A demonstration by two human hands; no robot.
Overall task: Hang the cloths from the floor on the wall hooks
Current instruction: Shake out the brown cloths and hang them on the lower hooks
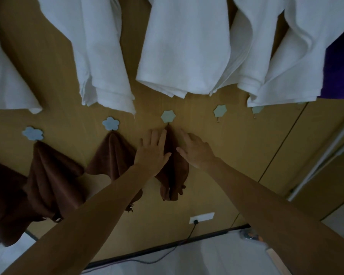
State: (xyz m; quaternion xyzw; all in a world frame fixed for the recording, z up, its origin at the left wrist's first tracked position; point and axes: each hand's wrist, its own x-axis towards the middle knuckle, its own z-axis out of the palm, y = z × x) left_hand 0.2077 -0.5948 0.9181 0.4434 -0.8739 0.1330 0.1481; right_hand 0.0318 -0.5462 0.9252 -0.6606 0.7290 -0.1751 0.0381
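A brown cloth (174,173) hangs from the middle flower-shaped hook (168,116) on the wooden wall. My left hand (152,153) lies flat against the cloth's left side, fingers straight. My right hand (195,150) is spread beside the cloth's right edge, fingers straight, touching the cloth or the wall. Two more brown cloths (112,155) (50,175) hang from the flower hooks (111,123) (32,133) to the left. Two flower hooks (219,111) (257,110) to the right carry nothing.
Several white towels (187,46) hang in a row above the hooks, and a purple cloth (340,72) at the upper right. A white wall socket (202,217) with a black cable sits low on the wall. Pale floor (207,259) lies below. Cabinet doors with long handles (322,165) stand at right.
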